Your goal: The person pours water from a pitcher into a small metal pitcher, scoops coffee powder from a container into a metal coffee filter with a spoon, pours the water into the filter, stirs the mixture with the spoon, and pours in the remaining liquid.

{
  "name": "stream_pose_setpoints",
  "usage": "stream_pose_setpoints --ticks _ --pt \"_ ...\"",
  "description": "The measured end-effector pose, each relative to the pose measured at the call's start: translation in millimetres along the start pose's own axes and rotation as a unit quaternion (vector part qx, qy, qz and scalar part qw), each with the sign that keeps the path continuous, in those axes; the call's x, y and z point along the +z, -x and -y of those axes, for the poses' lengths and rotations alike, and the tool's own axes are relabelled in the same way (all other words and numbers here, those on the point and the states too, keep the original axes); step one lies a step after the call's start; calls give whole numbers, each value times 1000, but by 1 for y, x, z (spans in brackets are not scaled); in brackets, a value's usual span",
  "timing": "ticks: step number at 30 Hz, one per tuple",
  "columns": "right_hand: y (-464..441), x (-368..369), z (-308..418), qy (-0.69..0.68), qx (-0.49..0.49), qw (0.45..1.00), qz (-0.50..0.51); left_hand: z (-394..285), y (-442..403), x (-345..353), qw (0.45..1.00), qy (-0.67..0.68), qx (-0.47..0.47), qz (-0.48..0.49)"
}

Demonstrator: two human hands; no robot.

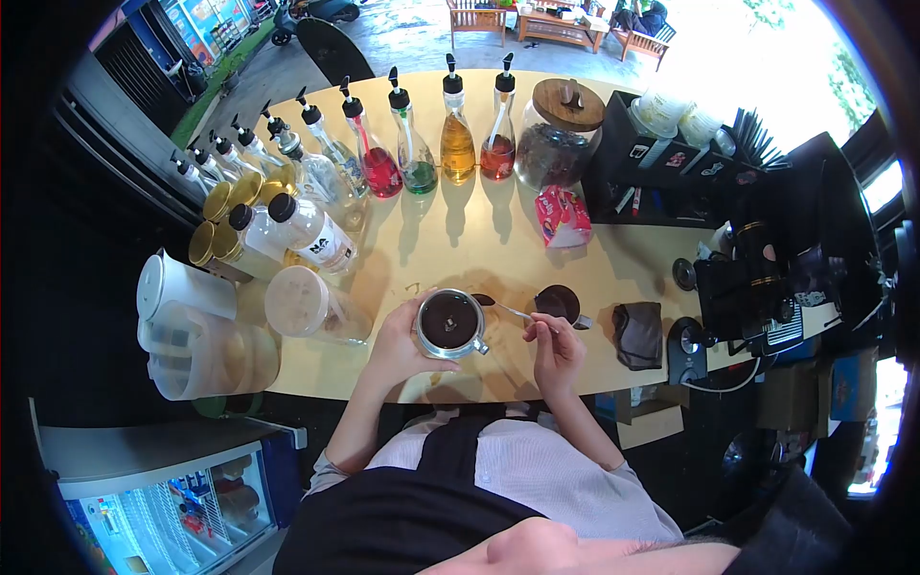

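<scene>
My left hand (396, 337) is wrapped round the side of a clear glass mug (420, 335) with dark brown liquid (447, 316) in it. The mug's small handle points to the lower right. Between its thumb and fingers, my right hand (556, 353) pinches the handle of a metal spoon (511, 310). Its bowl, dark with brown liquid or powder, is just right of the mug's rim and apart from my left hand. Beyond my right hand stands a second cup (557, 301) with dark contents and a handle on its right.
Several pump-top syrup bottles (418, 163) line the counter's far edge, beside a wooden-lidded jar (554, 144). A pink packet (563, 217) lies near a black organizer (623, 177). Plastic pitchers (206, 350) and a tub (307, 302) stand left. A dark cloth (637, 335) and coffee machine (757, 278) are right.
</scene>
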State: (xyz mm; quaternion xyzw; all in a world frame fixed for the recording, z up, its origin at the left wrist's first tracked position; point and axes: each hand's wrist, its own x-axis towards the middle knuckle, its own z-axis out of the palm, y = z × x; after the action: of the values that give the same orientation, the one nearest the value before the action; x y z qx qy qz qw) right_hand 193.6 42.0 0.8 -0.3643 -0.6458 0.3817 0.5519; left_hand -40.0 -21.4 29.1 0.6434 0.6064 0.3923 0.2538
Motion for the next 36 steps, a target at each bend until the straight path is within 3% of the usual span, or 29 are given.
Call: stream_pose_setpoints --ticks 8,23,29,36 --pt "-5 1 1 -25 21 999 -23 -1 -3 3 992 129 -12 -9" --pt "-18 10 2 -94 31 994 -52 -15 -15 3 1000 11 -9 -19" --pt "-21 13 3 -116 27 990 -79 -8 -15 6 997 80 3 -9" --pt "-42 9 27 -230 -12 961 -153 -11 -14 5 995 97 -10 -11"
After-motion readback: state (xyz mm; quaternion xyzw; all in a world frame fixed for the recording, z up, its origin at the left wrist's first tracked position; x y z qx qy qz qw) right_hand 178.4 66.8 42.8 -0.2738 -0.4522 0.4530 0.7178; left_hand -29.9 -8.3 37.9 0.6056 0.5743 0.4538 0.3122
